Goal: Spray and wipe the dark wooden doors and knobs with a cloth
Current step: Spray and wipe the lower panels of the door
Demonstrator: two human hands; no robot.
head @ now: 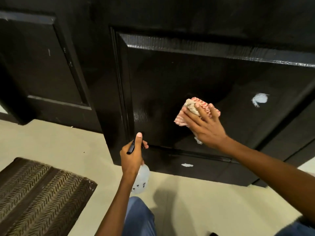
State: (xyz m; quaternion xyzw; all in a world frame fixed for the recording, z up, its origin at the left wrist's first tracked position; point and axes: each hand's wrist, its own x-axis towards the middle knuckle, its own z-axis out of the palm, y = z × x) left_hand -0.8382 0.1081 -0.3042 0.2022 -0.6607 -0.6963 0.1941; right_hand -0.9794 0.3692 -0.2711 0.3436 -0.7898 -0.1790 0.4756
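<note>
A dark wooden door [170,79] with a recessed lower panel fills the upper right of the head view. My right hand [204,125] presses a red-and-white checked cloth [190,108] flat against that panel with straight fingers. My left hand [133,154] grips a translucent spray bottle [141,181] by its black trigger head, thumb pointing up, just in front of the panel's lower left corner. Two white smears mark the door, one [260,99] right of the cloth and a smaller smear [187,165] on the bottom rail. No knob is in view.
A second dark door panel [44,65] stands to the left. A brown patterned doormat [37,193] lies on the cream floor [196,193] at the lower left. My knees in blue jeans [139,217] are at the bottom.
</note>
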